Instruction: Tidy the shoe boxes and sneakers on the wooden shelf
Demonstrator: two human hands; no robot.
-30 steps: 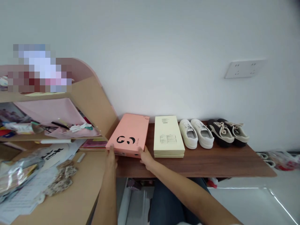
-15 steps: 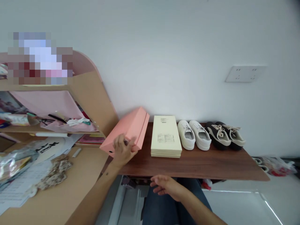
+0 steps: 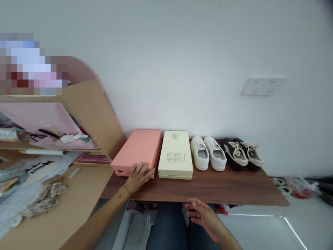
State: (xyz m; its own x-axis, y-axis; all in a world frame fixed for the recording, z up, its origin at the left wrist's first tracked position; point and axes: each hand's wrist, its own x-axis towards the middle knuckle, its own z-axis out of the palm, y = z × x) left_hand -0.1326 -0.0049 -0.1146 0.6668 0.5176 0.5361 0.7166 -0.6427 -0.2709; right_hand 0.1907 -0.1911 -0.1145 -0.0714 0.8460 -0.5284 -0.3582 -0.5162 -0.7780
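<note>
A pink shoe box (image 3: 137,150) lies flat at the left end of a dark wooden shelf (image 3: 208,189). My left hand (image 3: 138,177) rests on the box's near right corner, fingers spread over the lid. Beside it, close on the right, lies a pale yellow box (image 3: 175,155) with a printed label. My right hand (image 3: 205,217) hovers open below the shelf's front edge, holding nothing. A pair of white sneakers (image 3: 207,157) and a pair of dark sneakers with beige laces (image 3: 241,153) stand in a row to the right of the boxes.
A light wooden desk (image 3: 65,215) with papers and a patterned cloth (image 3: 43,199) adjoins on the left, under a cluttered pink-backed shelf unit (image 3: 52,132). A wall socket plate (image 3: 261,86) sits at right. Bags lie on the floor at far right (image 3: 299,184).
The pink box was turned over, tilted up by my left hand, then laid flat with the plain side up. My right hand let go and dropped below the shelf edge.
</note>
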